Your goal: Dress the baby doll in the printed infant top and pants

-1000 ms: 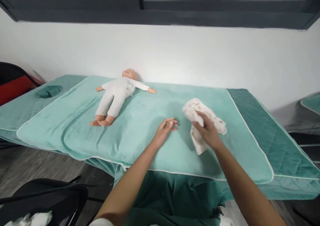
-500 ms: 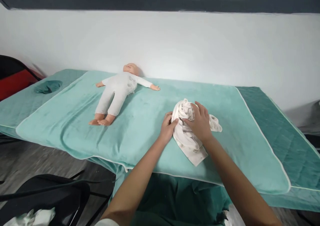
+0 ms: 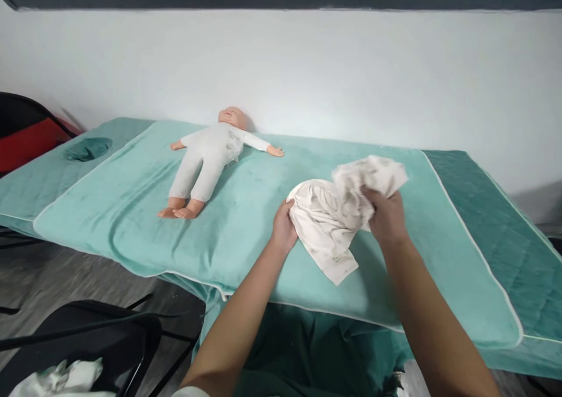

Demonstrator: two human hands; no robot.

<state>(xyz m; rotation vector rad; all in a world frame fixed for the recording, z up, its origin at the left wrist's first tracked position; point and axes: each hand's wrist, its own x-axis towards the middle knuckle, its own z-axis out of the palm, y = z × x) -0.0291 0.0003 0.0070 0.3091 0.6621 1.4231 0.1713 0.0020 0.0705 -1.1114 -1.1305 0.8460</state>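
Observation:
Crumpled white baby clothing (image 3: 322, 221) with small printed figures lies partly on the green bed cover, between my hands. At its left edge my left hand (image 3: 284, 226) is closed, pinching the fabric. My right hand (image 3: 389, 212) grips a bunched part of the same garment and holds it above the cover, to the right. That lifted part is slightly blurred, and its exact shape is hidden in the folds. A baby doll (image 3: 206, 157) in a white suit lies on its back to the left, arms spread, apart from both hands.
The padded bed (image 3: 496, 209) stands against a white wall (image 3: 281, 69), with a round face hole (image 3: 88, 149) at its left end. A black chair (image 3: 118, 338) at lower left bears white cloth (image 3: 74, 376). Another black and red chair (image 3: 30, 142) stands at far left.
My right hand has gone from resting on the bundle to gripping part of it, lifting it up and rightward. The garment is opening out. My left hand stays at its left edge.

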